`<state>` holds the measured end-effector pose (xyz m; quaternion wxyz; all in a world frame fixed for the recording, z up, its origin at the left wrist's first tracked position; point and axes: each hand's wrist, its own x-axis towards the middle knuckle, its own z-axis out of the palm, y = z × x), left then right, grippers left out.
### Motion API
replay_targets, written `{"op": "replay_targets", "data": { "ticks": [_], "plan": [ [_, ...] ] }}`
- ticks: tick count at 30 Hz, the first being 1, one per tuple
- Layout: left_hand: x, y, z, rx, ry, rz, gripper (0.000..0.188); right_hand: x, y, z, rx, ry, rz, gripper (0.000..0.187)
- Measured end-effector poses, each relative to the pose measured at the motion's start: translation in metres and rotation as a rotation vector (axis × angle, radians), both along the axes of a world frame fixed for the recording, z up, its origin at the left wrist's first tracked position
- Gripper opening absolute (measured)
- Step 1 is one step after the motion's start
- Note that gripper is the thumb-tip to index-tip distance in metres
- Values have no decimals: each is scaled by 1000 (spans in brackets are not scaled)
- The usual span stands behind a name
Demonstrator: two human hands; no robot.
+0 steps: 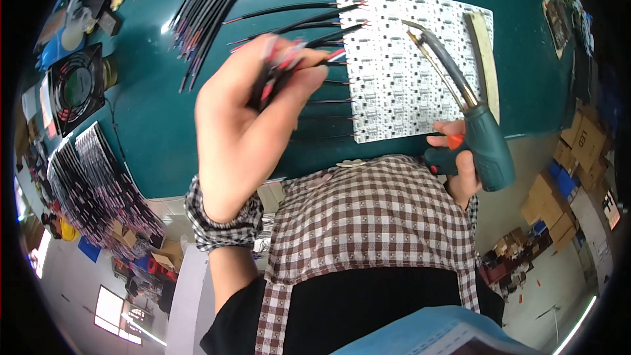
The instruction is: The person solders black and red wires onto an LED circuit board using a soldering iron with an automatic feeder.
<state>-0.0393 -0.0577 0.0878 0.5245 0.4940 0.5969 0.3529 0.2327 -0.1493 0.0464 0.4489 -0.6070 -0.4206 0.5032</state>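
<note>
My left hand (240, 121) is closed around several short black cables (269, 82) with red and white wire ends, held above the mat and blurred by motion. One stripped end points from my fingertips toward the left edge of a white circuit board panel (394, 118). Along that edge, several black cables (289, 9) lie with their ends on the panel. My right hand (463, 164) grips a green soldering gun (488, 148), a red trigger under its fingers. The gun's long bent tip reaches up over the panel, and its body hides part of that hand.
A green mat (158, 125) covers the table. A bundle of black cables (213, 3) lies at the far left, with a black fan (75, 85) nearer the left edge. More cables (105, 184) hang over the table's edge. A pale strip (485, 59) rests along the panel's right side.
</note>
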Motion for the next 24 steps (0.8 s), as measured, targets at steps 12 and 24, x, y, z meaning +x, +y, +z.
{"op": "replay_targets", "data": {
  "ticks": [12,24],
  "plan": [
    [54,16,-76,28,391,-39,15,6,-2,5,-93,66,115,61],
    [56,12,-79,-12,362,15,15,12,-11,5,-173,88,281,46]
  ]
}}
